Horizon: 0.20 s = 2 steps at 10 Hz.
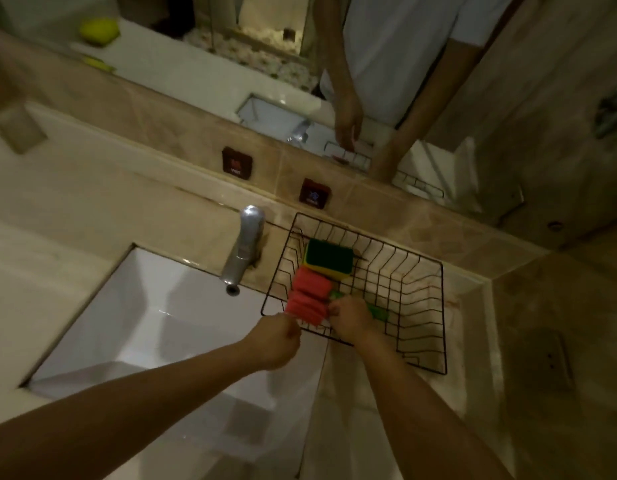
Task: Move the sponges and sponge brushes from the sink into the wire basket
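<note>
A black wire basket (pixel 421 271) stands on the counter to the right of the white sink (pixel 154 323). Inside it lie a green-and-yellow sponge (pixel 329 259) at the back and a ribbed pink sponge (pixel 312 284) in front of it. Over the basket's near left rim, another ribbed pink sponge (pixel 305 308) sits between my two hands. My left hand (pixel 277 341) is closed at its left end. My right hand (pixel 350 318) is closed at its right end, over something green (pixel 378 311) in the basket. I see nothing in the sink basin.
A chrome tap (pixel 244 247) rises behind the sink, close to the basket's left edge. Two dark square switches (pixel 237 162) sit on the tiled back ledge. A mirror above reflects the person and the basket. A yellow-green object (pixel 99 31) shows at the top left.
</note>
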Available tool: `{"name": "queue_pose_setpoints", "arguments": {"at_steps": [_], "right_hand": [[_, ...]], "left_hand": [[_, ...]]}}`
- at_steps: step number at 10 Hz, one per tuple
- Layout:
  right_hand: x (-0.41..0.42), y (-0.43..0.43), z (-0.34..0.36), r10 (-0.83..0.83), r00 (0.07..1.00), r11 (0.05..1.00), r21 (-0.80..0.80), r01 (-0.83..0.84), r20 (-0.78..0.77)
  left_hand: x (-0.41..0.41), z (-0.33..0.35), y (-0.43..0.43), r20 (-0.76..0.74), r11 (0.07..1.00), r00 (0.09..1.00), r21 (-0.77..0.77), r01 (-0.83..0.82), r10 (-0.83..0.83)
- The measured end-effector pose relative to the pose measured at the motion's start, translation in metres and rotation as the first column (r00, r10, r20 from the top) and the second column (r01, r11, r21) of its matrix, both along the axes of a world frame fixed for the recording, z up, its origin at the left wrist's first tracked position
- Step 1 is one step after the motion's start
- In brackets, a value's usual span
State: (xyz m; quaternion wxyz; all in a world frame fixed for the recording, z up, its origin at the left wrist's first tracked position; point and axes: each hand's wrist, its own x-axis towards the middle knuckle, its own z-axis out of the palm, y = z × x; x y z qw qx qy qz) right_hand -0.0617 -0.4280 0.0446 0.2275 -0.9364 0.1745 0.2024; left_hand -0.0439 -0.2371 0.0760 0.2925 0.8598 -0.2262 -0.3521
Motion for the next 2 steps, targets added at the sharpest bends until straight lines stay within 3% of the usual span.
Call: {"name": "queue_pose_setpoints", "arguments": {"at_steps": [1, 2], "right_hand": [[-0.005, 0.011, 0.026, -0.177, 0.982, 0.983, -0.031, 0.180, 0.069], [-0.018, 0.041, 0.067, -0.218, 0.969, 0.976, 0.013, 0.218, 0.117]], "left_hand": [[0.006, 0.016, 0.023, 0.142, 0.993, 0.983, 0.029, 0.114, -0.117], [0.017, 0.042, 0.050, 0.239, 0.979, 0.950, 0.072, 0.190, -0.202]]}}
